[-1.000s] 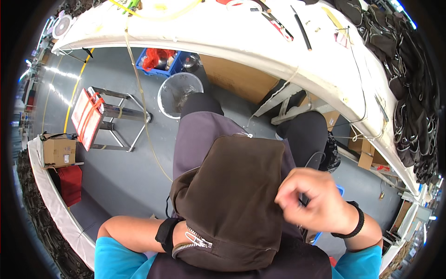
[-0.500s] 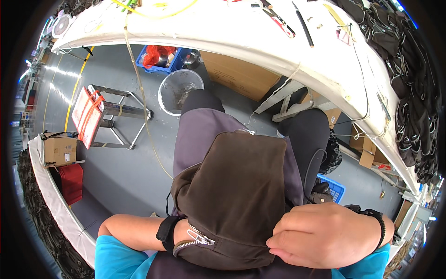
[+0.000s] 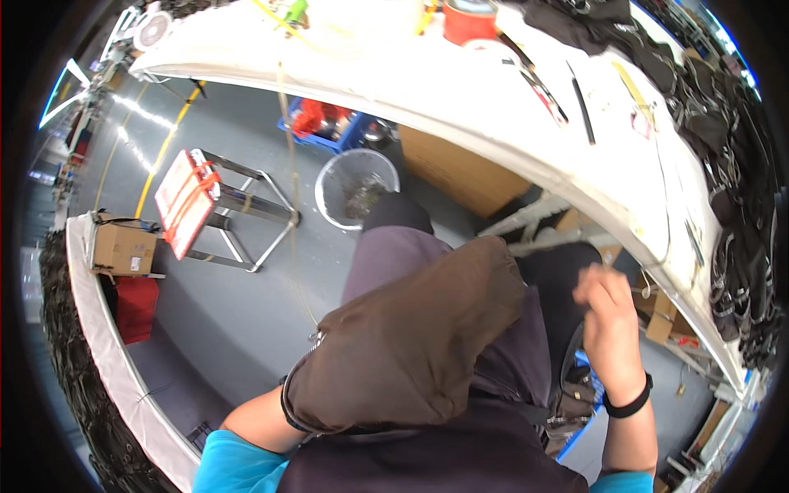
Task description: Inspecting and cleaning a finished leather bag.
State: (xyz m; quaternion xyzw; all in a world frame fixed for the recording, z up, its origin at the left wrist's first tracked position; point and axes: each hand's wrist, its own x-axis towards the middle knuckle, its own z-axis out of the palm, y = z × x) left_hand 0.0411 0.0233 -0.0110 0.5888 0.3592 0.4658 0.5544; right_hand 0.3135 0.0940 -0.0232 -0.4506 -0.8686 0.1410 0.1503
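A dark brown fabric bag (image 3: pixel 403 337) lies slanted across my lap, with a metal zipper (image 3: pixel 315 341) along its left edge. My left forearm (image 3: pixel 265 417) runs into the bag's opening; the left hand is inside the cloth, so its fingers are hidden. Away from the bag, my right hand (image 3: pixel 610 306) is raised over my right knee, near the front edge of the white table (image 3: pixel 526 152). Its fingers look bent but are smeared by motion, and I make out nothing between them.
On the table lie a black rod-like tool (image 3: pixel 581 103), a red roll (image 3: pixel 470 23) and dark fabric pieces (image 3: pixel 723 107). Below stand a grey bin (image 3: pixel 329 197), a blue crate (image 3: pixel 333 146) and a cardboard box (image 3: pixel 456 168). A metal stool (image 3: pixel 255 205) is at left.
My right hand has left the bag's right side and moved up and right toward the table. The bag has turned on my lap, its far end swinging right. The whole view has shifted.
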